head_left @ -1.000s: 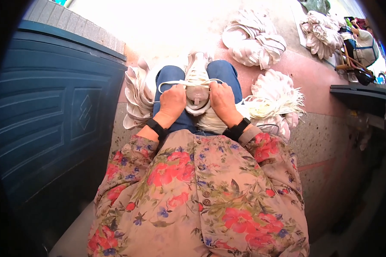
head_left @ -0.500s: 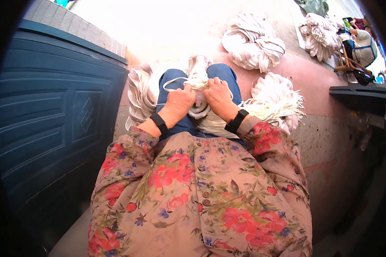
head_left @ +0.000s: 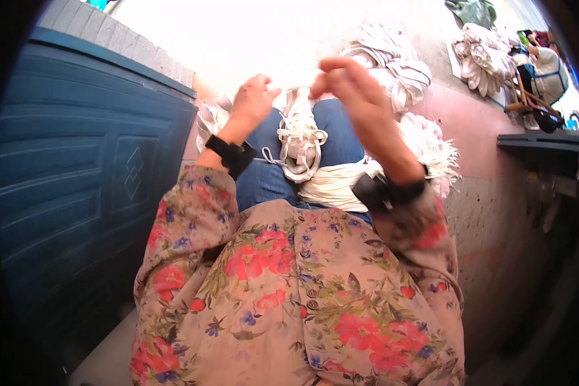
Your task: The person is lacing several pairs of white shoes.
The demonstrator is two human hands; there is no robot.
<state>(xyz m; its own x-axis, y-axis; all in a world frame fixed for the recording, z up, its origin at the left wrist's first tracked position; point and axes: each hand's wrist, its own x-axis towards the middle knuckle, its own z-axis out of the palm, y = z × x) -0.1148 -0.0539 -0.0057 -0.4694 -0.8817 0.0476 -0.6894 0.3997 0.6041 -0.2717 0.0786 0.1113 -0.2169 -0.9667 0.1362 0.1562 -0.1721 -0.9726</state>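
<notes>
A white lace-up shoe [head_left: 300,132] rests on my lap between my knees, its pale lace crossed and looped over the upper. Beside it on my right thigh lies a bundle of cream shoelaces [head_left: 334,185]. My left hand [head_left: 254,103] is raised to the left of the shoe, fingers loosely bent and apart, with nothing seen in them. On the other side, my right hand [head_left: 357,93] hovers above my right knee, nearest the shoe's far end. Its fingers are smeared by motion but look parted, and no held thing shows. Neither hand touches the shoe.
Pale shoes lie in a pile [head_left: 212,122] by my left leg. On my right are two more heaps, a far one [head_left: 389,61] and a near fringed one [head_left: 431,145]. A blue panelled door [head_left: 77,154] stands at left. Farther right, a person [head_left: 547,71] sits near another shoe pile [head_left: 482,58].
Both hands have let go of the lace and lifted away from the shoe, the left up and leftward, the right up and rightward. The looped lace now lies on the shoe.
</notes>
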